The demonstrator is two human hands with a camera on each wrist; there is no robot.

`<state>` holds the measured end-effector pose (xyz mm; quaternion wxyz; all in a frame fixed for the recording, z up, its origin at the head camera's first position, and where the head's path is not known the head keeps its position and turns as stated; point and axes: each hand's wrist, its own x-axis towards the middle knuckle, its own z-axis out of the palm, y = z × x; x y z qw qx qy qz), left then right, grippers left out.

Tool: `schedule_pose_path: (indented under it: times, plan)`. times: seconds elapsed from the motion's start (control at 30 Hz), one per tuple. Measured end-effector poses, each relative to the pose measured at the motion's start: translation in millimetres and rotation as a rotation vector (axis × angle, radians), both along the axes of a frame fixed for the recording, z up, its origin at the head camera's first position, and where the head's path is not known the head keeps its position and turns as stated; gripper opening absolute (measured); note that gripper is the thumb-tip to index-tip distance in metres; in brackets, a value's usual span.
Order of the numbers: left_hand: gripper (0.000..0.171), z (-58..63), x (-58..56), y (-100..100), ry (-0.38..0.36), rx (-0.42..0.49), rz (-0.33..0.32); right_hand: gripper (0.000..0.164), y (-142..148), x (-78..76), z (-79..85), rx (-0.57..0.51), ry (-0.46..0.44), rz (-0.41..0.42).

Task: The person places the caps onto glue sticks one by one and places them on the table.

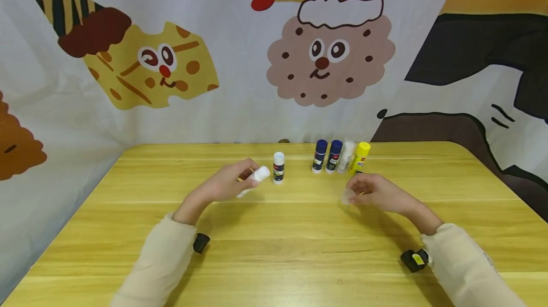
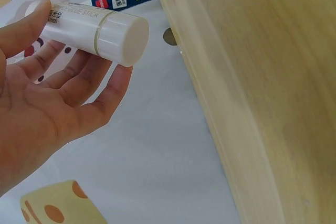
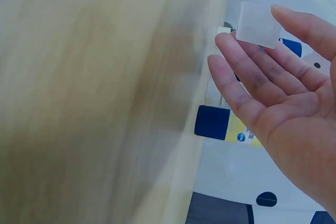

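My left hand grips a white glue stick between thumb and fingers, tilted above the table. Lettering along its side shows in the left wrist view, where the glue stick lies across my fingers. To the right, my right hand pinches a translucent cap by thumb and fingertips. A white-topped glue stick with a dark label stands upright just right of my left hand, apart from it.
At the back, beyond my right hand, stand two blue-capped glue sticks, a whitish one and a yellow one, whose base my hand partly hides. A printed cloth hangs behind the wooden table.
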<state>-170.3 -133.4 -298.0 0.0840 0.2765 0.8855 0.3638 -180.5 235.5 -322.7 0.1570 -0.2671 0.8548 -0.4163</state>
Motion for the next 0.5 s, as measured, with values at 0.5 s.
schedule_pose_path:
  times: [0.5]
  plan:
    - [0.017,-3.5,6.8,14.6,0.007,-0.021,-0.011,0.022,-20.2,-0.2,6.8,-0.025,0.065,-0.013]
